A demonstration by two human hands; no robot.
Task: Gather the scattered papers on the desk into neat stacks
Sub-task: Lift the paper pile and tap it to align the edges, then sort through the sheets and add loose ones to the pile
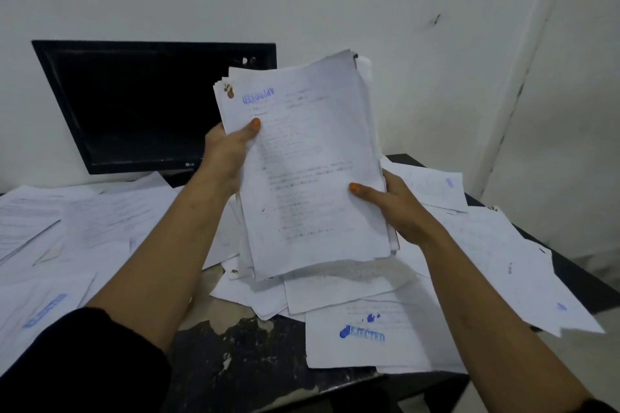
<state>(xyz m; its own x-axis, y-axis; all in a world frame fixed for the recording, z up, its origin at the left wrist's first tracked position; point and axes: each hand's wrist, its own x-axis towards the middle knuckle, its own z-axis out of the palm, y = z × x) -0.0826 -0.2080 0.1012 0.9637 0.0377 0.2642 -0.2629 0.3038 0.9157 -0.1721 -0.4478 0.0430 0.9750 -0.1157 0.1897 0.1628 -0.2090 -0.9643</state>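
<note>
Both hands are up with a thick stack of papers [312, 164] held clear above the desk [255, 355] — the left hand [228, 152] grips its left edge, thumb across the top sheet, while the right hand [399, 208] clamps the right edge lower down. A blue stamp shows upside down on the top sheet. Loose sheets [496, 245] lie scattered all over the dark, worn desk — one of them, the stamped page [365, 335], reads "REJECTED". A dark monitor [141, 104] stands at the back left against the white wall.
</note>
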